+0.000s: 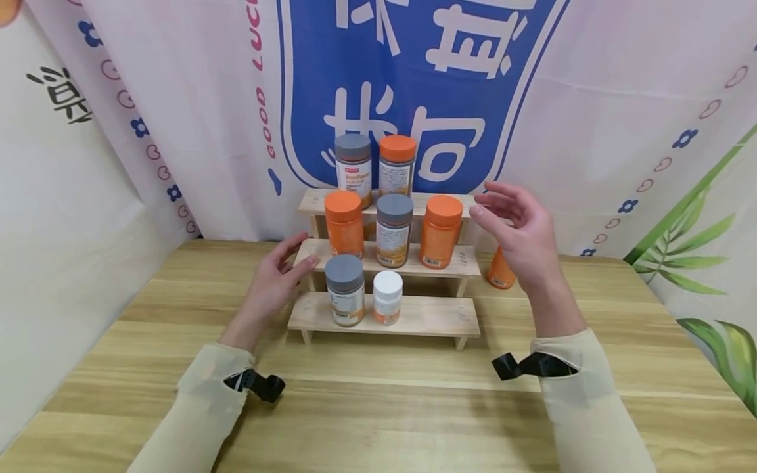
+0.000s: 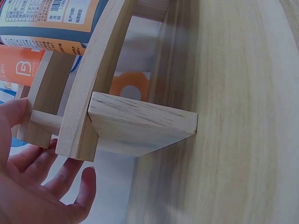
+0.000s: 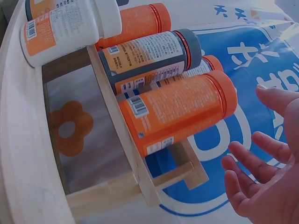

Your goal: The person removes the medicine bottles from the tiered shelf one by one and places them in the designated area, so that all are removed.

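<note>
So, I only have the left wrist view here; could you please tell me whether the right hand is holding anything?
Observer: No, the right hand is holding nothing.
Operator: Thank you. What else stands on the lowest shelf, besides the bottle I can partly see?
Observer: A white-capped bottle, to the right of the grey-capped bottle as the head view shows it.
Operator: And is there any bottle off the rack, please?
Observer: Yes, an orange bottle is on the table to the rack's right, partly hidden by the right hand.
</note>
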A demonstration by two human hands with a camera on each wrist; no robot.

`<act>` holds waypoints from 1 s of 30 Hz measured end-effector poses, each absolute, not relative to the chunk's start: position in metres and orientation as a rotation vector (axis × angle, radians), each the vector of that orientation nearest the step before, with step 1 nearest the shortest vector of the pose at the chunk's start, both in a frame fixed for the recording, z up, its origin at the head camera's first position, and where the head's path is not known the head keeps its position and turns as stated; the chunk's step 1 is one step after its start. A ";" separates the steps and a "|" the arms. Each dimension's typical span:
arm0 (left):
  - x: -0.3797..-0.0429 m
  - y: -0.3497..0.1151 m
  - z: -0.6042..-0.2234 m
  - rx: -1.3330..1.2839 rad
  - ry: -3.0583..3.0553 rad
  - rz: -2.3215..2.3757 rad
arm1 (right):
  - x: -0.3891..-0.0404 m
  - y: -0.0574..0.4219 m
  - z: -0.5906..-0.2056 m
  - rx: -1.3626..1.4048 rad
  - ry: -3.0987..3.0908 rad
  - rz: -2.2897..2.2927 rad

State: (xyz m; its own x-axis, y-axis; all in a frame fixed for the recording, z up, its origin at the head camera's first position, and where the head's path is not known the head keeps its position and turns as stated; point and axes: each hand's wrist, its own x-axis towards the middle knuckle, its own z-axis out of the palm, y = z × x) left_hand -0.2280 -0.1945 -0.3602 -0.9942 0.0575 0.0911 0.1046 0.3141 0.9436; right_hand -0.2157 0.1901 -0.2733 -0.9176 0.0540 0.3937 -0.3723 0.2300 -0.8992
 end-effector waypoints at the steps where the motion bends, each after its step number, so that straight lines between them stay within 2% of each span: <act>1: -0.228 -0.194 -0.360 -0.161 -2.515 -1.804 | -0.216 0.189 -0.273 0.296 -2.169 1.732; 15: -0.229 -0.193 -0.361 -0.141 -2.506 -1.818 | -0.222 0.169 -0.270 0.384 -2.308 1.628; 30: -0.229 -0.193 -0.359 -0.138 -2.507 -1.829 | -0.232 0.161 -0.234 0.349 -2.490 1.489</act>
